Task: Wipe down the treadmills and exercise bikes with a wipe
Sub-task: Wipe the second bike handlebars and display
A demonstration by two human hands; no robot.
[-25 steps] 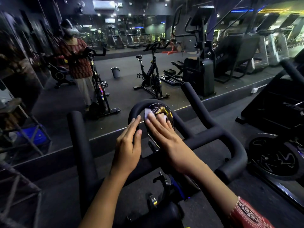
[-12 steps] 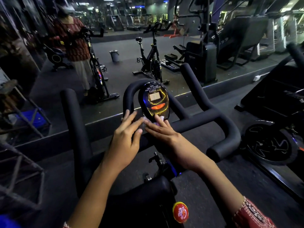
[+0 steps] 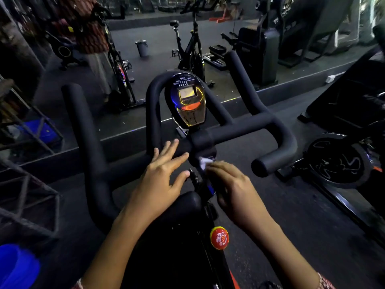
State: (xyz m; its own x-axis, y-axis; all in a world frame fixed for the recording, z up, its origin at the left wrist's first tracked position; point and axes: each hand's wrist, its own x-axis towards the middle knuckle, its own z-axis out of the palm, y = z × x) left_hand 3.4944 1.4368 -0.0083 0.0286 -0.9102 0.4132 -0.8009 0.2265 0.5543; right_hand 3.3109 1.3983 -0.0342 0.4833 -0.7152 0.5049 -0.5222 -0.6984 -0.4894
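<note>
An exercise bike stands right in front of me, with black foam handlebars (image 3: 245,128) and an oval console (image 3: 188,103) showing a small screen and an orange button. My right hand (image 3: 233,184) holds a small white wipe (image 3: 204,162) at its fingertips, against the stem just below the handlebar clamp. My left hand (image 3: 164,174) hovers beside it with fingers spread and straight, its tips near the centre bar, holding nothing. A red round knob (image 3: 219,238) sits lower on the frame.
A wall mirror ahead reflects a person, spin bikes (image 3: 193,44), a small bin (image 3: 142,47) and treadmills. Another bike's flywheel (image 3: 337,163) stands close at right. A metal rack (image 3: 27,184) is at left, and a blue object (image 3: 16,265) at bottom left.
Both hands have slid down off the console to the stem below the handlebar clamp. The wipe came down with my right hand, leaving the console uncovered. My view tilted downward.
</note>
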